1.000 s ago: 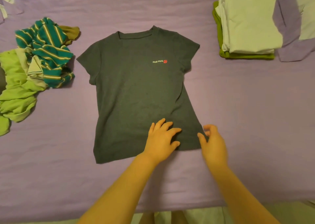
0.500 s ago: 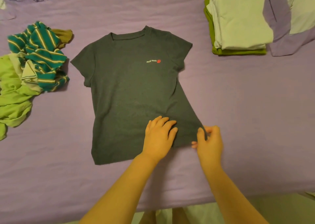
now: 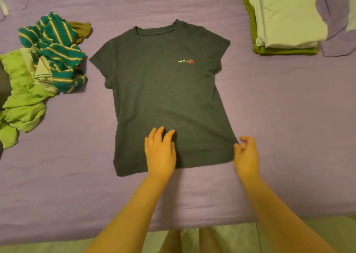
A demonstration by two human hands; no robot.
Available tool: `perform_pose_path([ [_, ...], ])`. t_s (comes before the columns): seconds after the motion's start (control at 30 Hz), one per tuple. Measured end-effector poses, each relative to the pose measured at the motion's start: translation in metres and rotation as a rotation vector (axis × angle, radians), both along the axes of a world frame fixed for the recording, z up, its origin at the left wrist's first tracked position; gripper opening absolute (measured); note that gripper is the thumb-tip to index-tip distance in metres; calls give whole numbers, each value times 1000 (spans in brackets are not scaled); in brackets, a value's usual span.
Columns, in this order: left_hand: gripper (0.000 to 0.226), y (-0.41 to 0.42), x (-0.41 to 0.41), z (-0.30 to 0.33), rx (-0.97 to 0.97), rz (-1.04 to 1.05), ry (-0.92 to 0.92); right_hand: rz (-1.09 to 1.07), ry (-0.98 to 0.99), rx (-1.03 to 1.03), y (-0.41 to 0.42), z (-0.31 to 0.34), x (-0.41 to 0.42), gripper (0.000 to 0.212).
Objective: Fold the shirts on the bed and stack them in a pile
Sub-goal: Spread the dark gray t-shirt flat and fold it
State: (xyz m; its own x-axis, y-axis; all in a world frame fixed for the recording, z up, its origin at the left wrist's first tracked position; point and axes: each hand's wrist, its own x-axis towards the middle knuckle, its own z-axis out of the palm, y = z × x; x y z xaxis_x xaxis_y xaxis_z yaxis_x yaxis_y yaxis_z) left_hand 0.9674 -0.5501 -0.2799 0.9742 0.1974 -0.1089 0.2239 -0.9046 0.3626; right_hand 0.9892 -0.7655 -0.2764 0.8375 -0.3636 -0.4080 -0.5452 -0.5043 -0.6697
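A dark grey T-shirt (image 3: 163, 91) with a small white and red chest logo lies face up and spread flat in the middle of the purple bed (image 3: 289, 118), collar away from me. My left hand (image 3: 160, 152) rests flat on its lower hem, fingers straight and pointing up the shirt. My right hand (image 3: 245, 154) is at the shirt's lower right corner, with thumb and curled fingers pinching the edge of the cloth. A pile of folded shirts (image 3: 285, 19), pale ones over a green one, sits at the far right.
A heap of unfolded clothes lies at the left: a teal striped shirt (image 3: 55, 48) over bright green garments (image 3: 21, 102). A purple pillow (image 3: 339, 21) lies beside the folded pile. The bed's near edge (image 3: 57, 239) runs just in front of me.
My right hand took the shirt's lower right corner and drew it outward, flattening the hem. My left hand slid left along the hem and stays pressed on the cloth.
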Motion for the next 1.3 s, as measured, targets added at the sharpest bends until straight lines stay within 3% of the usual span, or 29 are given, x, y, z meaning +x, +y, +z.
perform_pose_path([
  [0.1,60,28,-3,5,4,366,101,-8,25,73,10,8,1,32],
  [0.17,76,44,-3,8,-93,578,193,-32,6,178,26,14,3,42],
  [0.23,84,55,-4,10,-174,688,235,-99,11,241,39,18,0,45],
  [0.33,73,69,-9,9,-196,761,274,-148,29,272,50,17,-7,22],
  [0.43,66,83,-18,10,-152,816,325,-210,-36,317,50,22,-13,17],
  [0.57,56,96,-27,7,-454,872,286,-218,-99,209,43,26,-12,24],
  [0.63,36,94,-31,15,-545,800,277,-50,-81,-56,41,22,-14,40],
  [0.7,30,91,-35,28,-651,718,206,267,-63,-400,43,17,-19,59],
  [0.73,31,89,-37,37,-740,690,170,429,-103,-467,48,13,-21,63],
  [0.8,35,87,-39,54,-882,654,146,700,-206,-415,65,9,-27,61],
  [0.9,29,92,-34,71,-872,641,70,1019,-235,-295,98,12,-34,61],
  [0.97,36,99,-18,82,-950,737,5,1150,-220,-260,112,12,-29,72],
  [1.0,45,104,-7,86,-1079,798,-10,1168,-206,-239,116,11,-24,75],
  [1.07,60,112,17,89,-1377,868,-32,1077,-198,-185,119,8,-8,62],
  [1.13,61,114,40,86,-1502,836,-21,824,-185,-77,118,11,14,37],
  [1.23,57,110,67,68,-1392,687,85,596,-118,69,106,18,47,30],
  [1.3,59,105,77,52,-1157,513,179,584,-73,62,98,18,64,37],
])
